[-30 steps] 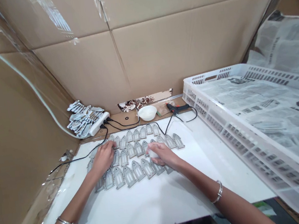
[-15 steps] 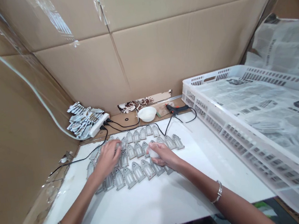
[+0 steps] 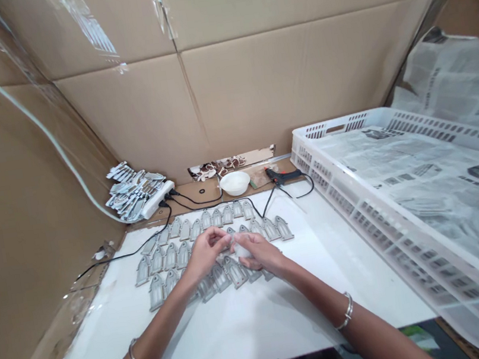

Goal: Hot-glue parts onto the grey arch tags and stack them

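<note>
Rows of small grey arch-shaped frames [image 3: 156, 292] with pointed tops and pale inner panels lie on the white tabletop [image 3: 227, 337]. Over the middle of these rows my two hands meet. My right hand [image 3: 263, 253] is closed round a whitish, translucent item [image 3: 242, 251], partly hidden by the fingers; its exact kind is unclear. Thumb and fingertips of my left hand [image 3: 207, 251] are pinched together right beside that item. Whatever lies between the left fingertips is too small to make out.
Behind the rows are a white bowl [image 3: 235, 183], a black glue gun [image 3: 283, 175] and a power strip [image 3: 158, 200] with plugs. A heap of packets [image 3: 135, 189] sits back left. A white plastic crate [image 3: 361, 209] lined with newspaper stands right. Cardboard walls [image 3: 296, 75] enclose the table.
My left hand has moved right, from the left part of the rows to beside my right hand, and its fingers have pinched together. My right hand keeps its hold on the translucent item.
</note>
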The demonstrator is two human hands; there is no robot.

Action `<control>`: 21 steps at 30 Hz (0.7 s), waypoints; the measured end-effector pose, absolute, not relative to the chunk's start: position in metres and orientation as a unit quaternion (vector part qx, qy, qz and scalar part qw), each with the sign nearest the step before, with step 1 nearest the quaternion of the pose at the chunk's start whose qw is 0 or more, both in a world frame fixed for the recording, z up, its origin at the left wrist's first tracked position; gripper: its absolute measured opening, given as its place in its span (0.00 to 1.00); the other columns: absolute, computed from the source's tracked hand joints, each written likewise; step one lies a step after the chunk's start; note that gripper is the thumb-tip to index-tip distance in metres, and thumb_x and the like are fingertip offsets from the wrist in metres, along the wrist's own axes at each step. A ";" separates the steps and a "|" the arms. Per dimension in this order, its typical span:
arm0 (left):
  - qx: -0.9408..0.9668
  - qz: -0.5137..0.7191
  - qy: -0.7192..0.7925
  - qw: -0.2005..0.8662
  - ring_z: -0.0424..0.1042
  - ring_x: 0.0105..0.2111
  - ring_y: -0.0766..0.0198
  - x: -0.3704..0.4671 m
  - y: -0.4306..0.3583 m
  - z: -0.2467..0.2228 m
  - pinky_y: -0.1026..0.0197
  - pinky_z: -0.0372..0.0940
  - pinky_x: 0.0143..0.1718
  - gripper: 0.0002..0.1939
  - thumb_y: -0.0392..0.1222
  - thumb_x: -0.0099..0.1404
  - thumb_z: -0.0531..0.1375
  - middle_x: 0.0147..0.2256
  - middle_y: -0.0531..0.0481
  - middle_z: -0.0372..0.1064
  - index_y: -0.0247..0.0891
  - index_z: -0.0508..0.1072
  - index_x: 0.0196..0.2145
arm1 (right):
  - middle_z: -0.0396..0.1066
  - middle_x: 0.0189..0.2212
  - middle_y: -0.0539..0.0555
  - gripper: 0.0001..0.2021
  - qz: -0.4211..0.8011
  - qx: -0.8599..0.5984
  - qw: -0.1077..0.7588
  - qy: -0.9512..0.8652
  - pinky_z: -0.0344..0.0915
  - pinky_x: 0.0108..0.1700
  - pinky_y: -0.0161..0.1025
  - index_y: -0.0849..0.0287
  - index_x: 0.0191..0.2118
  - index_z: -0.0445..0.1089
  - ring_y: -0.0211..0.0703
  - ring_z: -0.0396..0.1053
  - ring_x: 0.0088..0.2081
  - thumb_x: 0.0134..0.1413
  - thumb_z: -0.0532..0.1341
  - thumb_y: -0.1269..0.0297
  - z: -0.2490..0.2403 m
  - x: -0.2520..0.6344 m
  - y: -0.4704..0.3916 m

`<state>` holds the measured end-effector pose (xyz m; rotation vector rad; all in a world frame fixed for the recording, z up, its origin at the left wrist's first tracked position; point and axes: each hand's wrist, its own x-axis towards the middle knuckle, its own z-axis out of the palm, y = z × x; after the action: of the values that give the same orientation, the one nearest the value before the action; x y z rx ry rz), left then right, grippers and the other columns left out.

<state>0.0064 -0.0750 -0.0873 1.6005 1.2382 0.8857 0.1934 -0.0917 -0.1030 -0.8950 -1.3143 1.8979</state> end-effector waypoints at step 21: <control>0.677 0.340 0.574 0.312 0.74 0.30 0.58 -0.102 0.009 -0.106 0.58 0.68 0.35 0.27 0.64 0.48 0.68 0.30 0.44 0.77 0.35 0.77 0.31 | 0.59 0.14 0.43 0.24 0.725 -0.373 0.322 -0.481 0.36 0.16 0.30 0.57 0.38 0.64 0.28 0.42 0.13 0.58 0.55 0.37 -0.100 0.194 -0.090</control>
<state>-0.1025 0.0088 -0.1065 1.7864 1.5136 0.8981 0.1940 -0.0905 -0.1001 -0.9791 -1.2620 1.9047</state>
